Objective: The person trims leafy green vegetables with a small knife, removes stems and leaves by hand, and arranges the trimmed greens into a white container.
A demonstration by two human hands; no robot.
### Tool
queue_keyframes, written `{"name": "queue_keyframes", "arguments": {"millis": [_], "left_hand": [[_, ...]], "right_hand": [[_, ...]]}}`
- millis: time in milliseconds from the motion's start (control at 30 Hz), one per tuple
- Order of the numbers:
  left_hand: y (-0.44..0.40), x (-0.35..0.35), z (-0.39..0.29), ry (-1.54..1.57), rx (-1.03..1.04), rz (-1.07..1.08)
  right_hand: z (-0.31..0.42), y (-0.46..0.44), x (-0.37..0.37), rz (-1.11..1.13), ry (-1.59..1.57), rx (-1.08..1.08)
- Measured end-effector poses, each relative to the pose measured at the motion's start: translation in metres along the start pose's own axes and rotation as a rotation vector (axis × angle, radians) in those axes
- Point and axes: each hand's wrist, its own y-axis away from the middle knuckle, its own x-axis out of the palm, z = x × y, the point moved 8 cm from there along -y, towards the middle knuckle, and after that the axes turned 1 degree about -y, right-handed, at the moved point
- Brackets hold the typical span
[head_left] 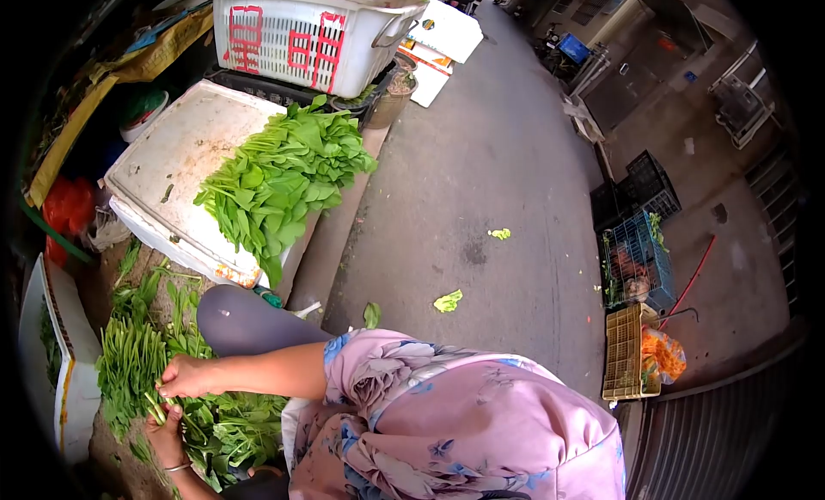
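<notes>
My left hand (167, 438), with a bangle at the wrist, is closed round a few cut stems of leafy greens (155, 409). Just above it my right hand (184, 377) is pinched at the same stems, its fingertips partly hidden. A heap of loose leafy greens (236, 427) lies below my forearm, beside my legs. To the left of my hands is a pile of greens with their stems lined up (131, 362). Farther up, a neat stack of broad-leaved greens (288, 173) rests on a dirty white foam lid (193, 143).
A white plastic basket with red tape (279, 44) stands behind the foam lid. At the left is an upright white foam box (79, 371). Leaf scraps (448, 301) lie on the grey pavement (507, 156). Along the right side are a blue crate (640, 259) and a yellow crate (625, 354).
</notes>
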Motion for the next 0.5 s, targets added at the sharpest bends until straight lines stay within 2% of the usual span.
{"name": "queue_keyframes", "arguments": {"millis": [67, 400, 467, 500], "left_hand": [[0.000, 0.000, 0.001, -0.080, -0.032, 0.009], [0.004, -0.002, -0.001, -0.089, -0.058, 0.016], [0.003, -0.009, 0.003, -0.144, -0.087, 0.034], [0.001, -0.012, 0.003, -0.140, -0.078, 0.027]], "right_hand": [[0.003, -0.003, -0.001, -0.067, 0.123, -0.127], [0.004, 0.001, -0.005, -0.025, 0.222, 0.029], [0.028, 0.015, -0.011, -0.076, 0.600, -0.054], [0.031, 0.013, -0.010, -0.070, 0.609, -0.060]]}}
